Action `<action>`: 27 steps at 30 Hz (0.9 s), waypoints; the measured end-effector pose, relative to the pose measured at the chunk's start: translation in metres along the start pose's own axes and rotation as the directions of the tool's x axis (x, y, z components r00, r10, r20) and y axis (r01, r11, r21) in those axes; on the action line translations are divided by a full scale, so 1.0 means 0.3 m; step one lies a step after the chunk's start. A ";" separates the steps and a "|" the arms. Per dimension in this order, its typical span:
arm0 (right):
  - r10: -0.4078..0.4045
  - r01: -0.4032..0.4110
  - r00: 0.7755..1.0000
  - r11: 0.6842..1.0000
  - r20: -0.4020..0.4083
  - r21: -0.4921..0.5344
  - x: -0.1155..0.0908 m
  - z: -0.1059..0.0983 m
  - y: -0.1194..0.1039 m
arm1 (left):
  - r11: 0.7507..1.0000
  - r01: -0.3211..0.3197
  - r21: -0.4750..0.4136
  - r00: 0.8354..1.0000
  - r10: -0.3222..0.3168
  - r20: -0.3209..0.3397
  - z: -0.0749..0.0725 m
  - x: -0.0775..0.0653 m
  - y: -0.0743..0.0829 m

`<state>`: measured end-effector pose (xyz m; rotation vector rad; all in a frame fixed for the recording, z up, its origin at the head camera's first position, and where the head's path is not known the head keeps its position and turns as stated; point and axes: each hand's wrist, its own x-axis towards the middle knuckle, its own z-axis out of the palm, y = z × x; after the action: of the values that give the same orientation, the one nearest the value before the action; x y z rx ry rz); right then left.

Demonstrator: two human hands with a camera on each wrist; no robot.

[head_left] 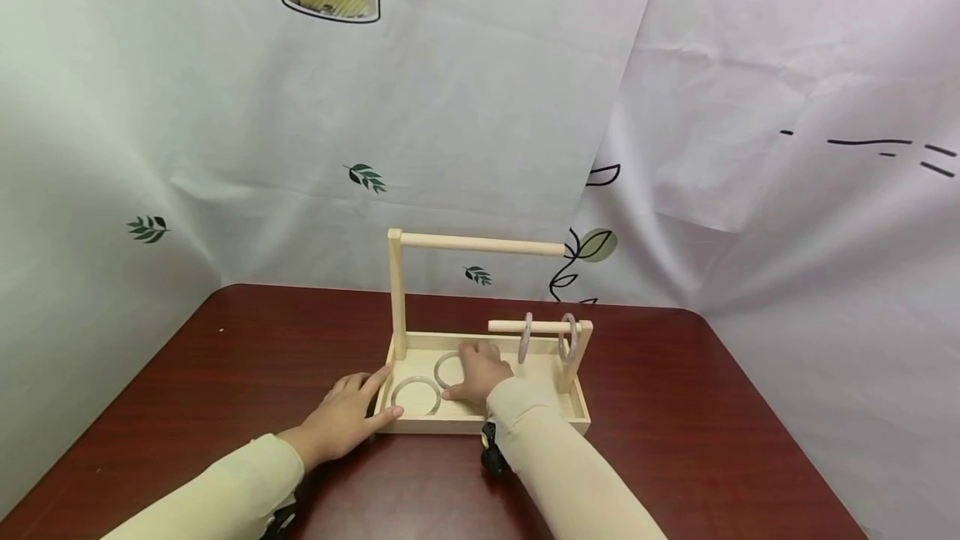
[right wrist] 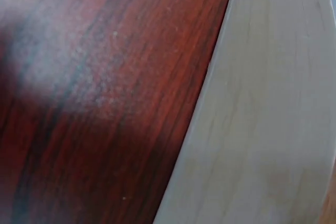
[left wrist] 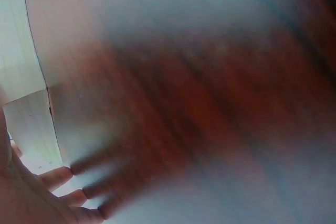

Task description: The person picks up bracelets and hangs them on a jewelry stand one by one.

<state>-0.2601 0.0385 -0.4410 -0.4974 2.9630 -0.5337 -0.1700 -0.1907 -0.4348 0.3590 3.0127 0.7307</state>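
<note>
We see two pale, glossy rings lying flat in a light wooden tray (head_left: pixel 461 426), round and thin-banded. The near ring (head_left: pixel 416 377) lies by the tray's near left corner; the far ring (head_left: pixel 437 371), partly hidden, sits just beyond it, toward the tray's middle. Our right hand (head_left: pixel 480 373) grasps the far ring, thumb at its near edge, fingers curled over the far side. Our left hand (head_left: pixel 341 419) is released, its spread fingers and thumb touching the tray's left end. Two more rings (head_left: pixel 526 338) hang on a short rod (head_left: pixel 543 327) at the tray's right end; a taller post (head_left: pixel 397 294) at the left carries a long rod (head_left: pixel 480 244). The tray rests midway between the left and right edges of the reddish-brown bench (head_left: pixel 660 407).
</note>
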 end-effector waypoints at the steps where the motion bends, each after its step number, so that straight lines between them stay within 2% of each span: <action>1: 0.004 -0.004 1.000 1.000 0.000 -0.001 0.000 0.000 -0.001 | 1.000 0.000 -0.001 1.000 0.000 0.001 0.000 0.000 0.000; 21: 0.039 -0.039 0.999 0.999 0.005 -0.021 0.013 0.005 0.006 | 1.000 0.002 -0.008 1.000 -0.002 0.013 -0.003 0.003 -0.001; 27: 0.026 -0.025 0.999 0.999 0.021 -0.026 0.015 0.010 0.014 | 1.000 0.001 -0.001 1.000 -0.001 0.009 0.002 0.004 -0.006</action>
<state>-0.2652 0.0398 -0.4456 -0.4642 2.9554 -0.4852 -0.1716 -0.1917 -0.4360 0.3593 3.0033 0.7287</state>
